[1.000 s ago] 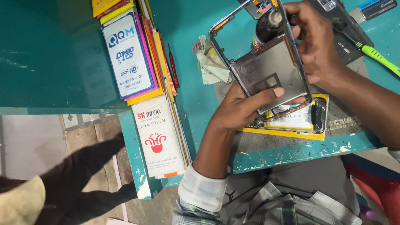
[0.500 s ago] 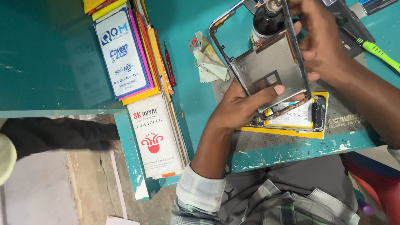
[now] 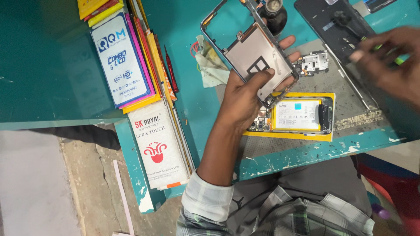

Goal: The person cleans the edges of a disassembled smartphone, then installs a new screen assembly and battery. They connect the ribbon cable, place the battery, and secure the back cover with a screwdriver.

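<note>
Teal paint covers the worn table [image 3: 183, 87], chipped white along its front edge. Seen from the head camera, the left hand [image 3: 245, 98] holds a phone frame [image 3: 251, 52] tilted up off the table: the thumb presses on the grey metal plate in the frame's middle, and the other fingers [image 3: 288, 43] wrap behind it, their tips showing past the frame's far edge, so the hand is closed in a firm grip on the frame. The upper part of the frame is an empty outline with the teal top showing through. Just below that hand, an opened phone [image 3: 297, 116] lies flat on a yellow sheet [image 3: 288, 134], its white battery facing up, on a grey work mat [image 3: 345, 100]. A small circuit board [image 3: 314, 62] rests on the mat beside the frame's lower corner. The right hand [image 3: 389, 61] hovers over the mat's far right, blurred; its fingers are curled together around a thin green tool [image 3: 396, 59], of which only a short piece shows. Beneath it lies a dark phone back [image 3: 332, 26]. A small dark bottle [image 3: 274, 15] stands behind the frame. A crumpled cloth [image 3: 210, 65] sits left of the frame, a red screwdriver [image 3: 170, 70] beside it, and a stack of flat boxes [image 3: 131, 65] runs along the table's left part.
</note>
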`<move>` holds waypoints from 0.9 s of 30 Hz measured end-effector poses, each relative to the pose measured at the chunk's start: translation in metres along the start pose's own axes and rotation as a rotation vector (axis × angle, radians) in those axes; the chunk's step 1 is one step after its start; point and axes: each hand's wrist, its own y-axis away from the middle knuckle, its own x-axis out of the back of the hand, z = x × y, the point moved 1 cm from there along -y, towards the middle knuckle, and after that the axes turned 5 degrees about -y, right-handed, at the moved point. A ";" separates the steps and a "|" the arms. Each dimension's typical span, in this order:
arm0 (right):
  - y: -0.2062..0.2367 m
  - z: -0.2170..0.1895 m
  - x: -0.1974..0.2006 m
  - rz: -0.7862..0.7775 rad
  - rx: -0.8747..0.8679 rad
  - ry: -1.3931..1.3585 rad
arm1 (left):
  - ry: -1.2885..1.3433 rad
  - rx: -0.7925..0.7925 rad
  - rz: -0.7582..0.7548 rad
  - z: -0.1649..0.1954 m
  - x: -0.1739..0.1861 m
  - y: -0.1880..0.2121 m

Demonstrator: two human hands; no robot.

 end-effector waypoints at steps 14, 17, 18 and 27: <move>0.029 0.001 -0.005 0.336 0.191 -0.070 | -0.017 -0.016 -0.035 -0.001 -0.009 -0.004; 0.059 -0.050 -0.008 0.244 0.055 -0.415 | -0.037 -0.035 -0.053 -0.002 -0.012 -0.003; 0.066 -0.069 -0.011 0.200 0.025 -0.472 | -0.038 -0.048 -0.076 -0.003 -0.013 -0.002; 0.053 -0.154 -0.001 0.085 0.096 -0.227 | -0.046 -0.169 -0.056 -0.003 -0.010 -0.003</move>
